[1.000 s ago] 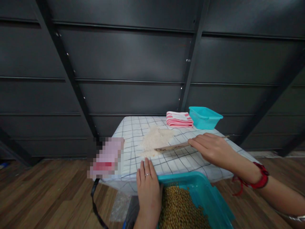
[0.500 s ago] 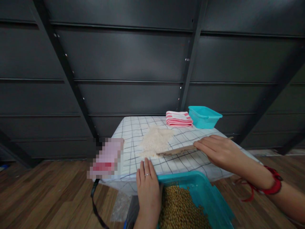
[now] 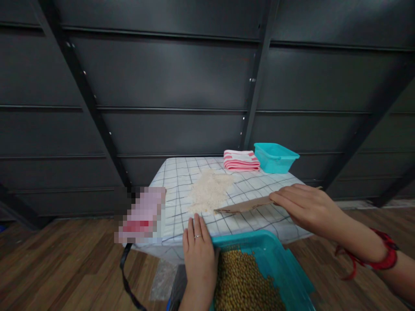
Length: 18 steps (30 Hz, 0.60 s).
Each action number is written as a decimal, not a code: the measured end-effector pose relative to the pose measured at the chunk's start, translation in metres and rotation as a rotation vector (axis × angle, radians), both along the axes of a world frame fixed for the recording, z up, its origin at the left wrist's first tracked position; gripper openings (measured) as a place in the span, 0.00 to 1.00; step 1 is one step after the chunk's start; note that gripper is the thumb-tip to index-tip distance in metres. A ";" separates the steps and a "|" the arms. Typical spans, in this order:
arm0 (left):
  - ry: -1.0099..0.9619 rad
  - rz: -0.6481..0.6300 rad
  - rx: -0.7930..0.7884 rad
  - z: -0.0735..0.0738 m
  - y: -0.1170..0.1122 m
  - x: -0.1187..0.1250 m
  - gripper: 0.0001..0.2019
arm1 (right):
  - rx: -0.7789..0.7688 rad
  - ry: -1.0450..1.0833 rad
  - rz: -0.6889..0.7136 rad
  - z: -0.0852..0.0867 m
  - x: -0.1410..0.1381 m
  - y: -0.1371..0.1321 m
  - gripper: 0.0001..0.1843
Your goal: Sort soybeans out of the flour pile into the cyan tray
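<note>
My right hand (image 3: 303,209) is closed around a long strip of cardboard (image 3: 248,204), which it holds over the right part of the table. The strip's far left end lies at the near right edge of a spread of white grains (image 3: 210,190), which look like rice. My left hand (image 3: 199,255) rests flat on the table's front edge, fingers stretched out and a ring on one of them. Just right of it, a teal tub (image 3: 293,268) of greenish-brown beans (image 3: 244,280) stands against the table's front edge.
A checked white cloth (image 3: 181,172) covers the table. At the back right lie a folded pink-and-white striped towel (image 3: 241,160) and a smaller turquoise basin (image 3: 275,160). A blurred-out pink object (image 3: 144,211) with a black strap is at the left edge. Dark panels rise behind.
My right hand has shifted slightly to the right with the cardboard strip. My left hand stays on the table edge. The view has moved a little.
</note>
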<state>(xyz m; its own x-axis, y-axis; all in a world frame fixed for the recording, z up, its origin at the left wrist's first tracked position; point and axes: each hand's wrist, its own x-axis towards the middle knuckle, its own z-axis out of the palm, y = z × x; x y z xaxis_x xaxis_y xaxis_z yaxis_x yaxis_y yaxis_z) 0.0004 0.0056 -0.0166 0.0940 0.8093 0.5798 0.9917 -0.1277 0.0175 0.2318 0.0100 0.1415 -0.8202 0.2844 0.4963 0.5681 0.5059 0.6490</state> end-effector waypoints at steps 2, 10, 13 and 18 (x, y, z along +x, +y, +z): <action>0.000 -0.002 0.000 0.000 0.000 0.000 0.28 | -0.009 -0.008 0.006 0.000 -0.006 0.003 0.15; 0.022 -0.001 -0.006 -0.001 0.000 -0.001 0.28 | -0.078 -0.034 -0.010 -0.002 -0.003 -0.005 0.15; 0.014 -0.007 -0.012 -0.001 0.000 0.000 0.28 | -0.067 -0.039 -0.021 0.001 0.001 -0.009 0.16; 0.004 -0.010 -0.002 -0.004 0.001 -0.002 0.28 | -0.004 -0.049 -0.025 0.004 -0.007 -0.004 0.15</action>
<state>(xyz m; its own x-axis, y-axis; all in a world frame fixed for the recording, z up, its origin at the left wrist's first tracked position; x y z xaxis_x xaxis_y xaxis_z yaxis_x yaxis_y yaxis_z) -0.0012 0.0066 -0.0201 0.1045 0.8097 0.5775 0.9904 -0.1375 0.0135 0.2245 0.0058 0.1452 -0.8361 0.3066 0.4549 0.5483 0.4948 0.6742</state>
